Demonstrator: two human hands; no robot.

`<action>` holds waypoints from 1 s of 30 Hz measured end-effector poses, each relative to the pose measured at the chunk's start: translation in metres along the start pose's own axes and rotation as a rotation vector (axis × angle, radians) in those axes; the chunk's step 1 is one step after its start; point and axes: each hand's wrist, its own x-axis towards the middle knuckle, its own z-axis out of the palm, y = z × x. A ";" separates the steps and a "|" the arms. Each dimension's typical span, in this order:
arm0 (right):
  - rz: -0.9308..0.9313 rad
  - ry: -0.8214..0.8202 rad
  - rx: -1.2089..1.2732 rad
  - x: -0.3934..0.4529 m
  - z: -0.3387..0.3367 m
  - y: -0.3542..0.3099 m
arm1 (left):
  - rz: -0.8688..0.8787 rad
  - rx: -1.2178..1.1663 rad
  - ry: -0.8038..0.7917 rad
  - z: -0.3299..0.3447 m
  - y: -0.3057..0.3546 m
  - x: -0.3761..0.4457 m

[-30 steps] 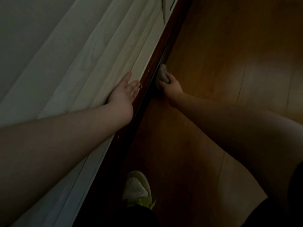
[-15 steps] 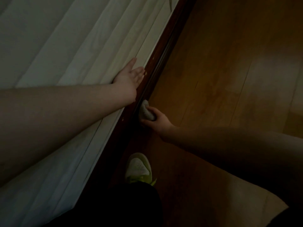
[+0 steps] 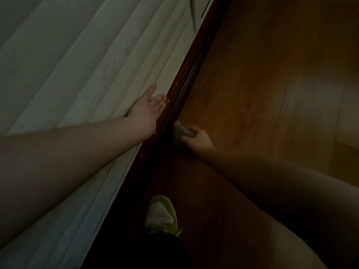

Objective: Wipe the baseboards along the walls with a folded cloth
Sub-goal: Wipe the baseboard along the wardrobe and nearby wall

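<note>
Nearest to me, one shoe [image 3: 162, 215], pale with a yellow-green edge, stands on the wood floor [image 3: 262, 90] just beside the baseboard [image 3: 186, 82]; one dark trouser leg [image 3: 155, 249] covers its heel end. No brand mark or writing can be read on it in this dim light.

Two forearms extend forward, one per side. My right hand [image 3: 198, 140] is low at the foot of the wall, its fingers curled round one folded grey cloth [image 3: 179, 132]. The cloth is pressed against the face of the dark baseboard, close to the floor line.

My left hand [image 3: 147, 109] lies flat against the pale wall panels [image 3: 87, 65], fingers straight and slightly spread, the fingertips reaching the top edge of the baseboard. It holds nothing.

Compared with half a second ago, both hands sit at nearly the same point along the wall. Compared with one second ago, the right hand and cloth have drawn back along the baseboard toward my foot.

Farther off, one baseboard runs diagonally up to the top of the view, with the floor planks to its right.
</note>
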 end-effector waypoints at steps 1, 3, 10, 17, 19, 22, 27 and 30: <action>0.005 0.089 0.044 0.010 -0.013 -0.004 | 0.000 0.001 -0.001 0.000 0.000 0.000; 0.002 0.236 0.118 0.029 -0.034 -0.013 | 0.003 0.007 -0.020 0.000 0.001 0.002; 0.023 0.346 0.246 0.088 -0.058 -0.060 | 0.001 0.002 -0.034 0.002 0.004 0.007; 0.031 0.232 0.214 0.106 -0.039 -0.063 | -0.008 -0.025 -0.047 0.002 0.010 0.014; 0.036 0.155 0.148 0.102 -0.046 -0.053 | -0.025 -0.021 -0.063 0.001 0.011 0.015; 0.053 0.061 0.083 0.087 -0.043 -0.041 | -0.020 -0.030 -0.060 0.001 0.012 0.015; 0.059 0.075 0.051 0.039 0.002 -0.023 | -0.028 -0.035 -0.065 0.001 0.011 0.012; 0.085 0.099 0.071 0.000 0.042 -0.012 | -0.021 -0.022 -0.053 -0.001 0.010 0.007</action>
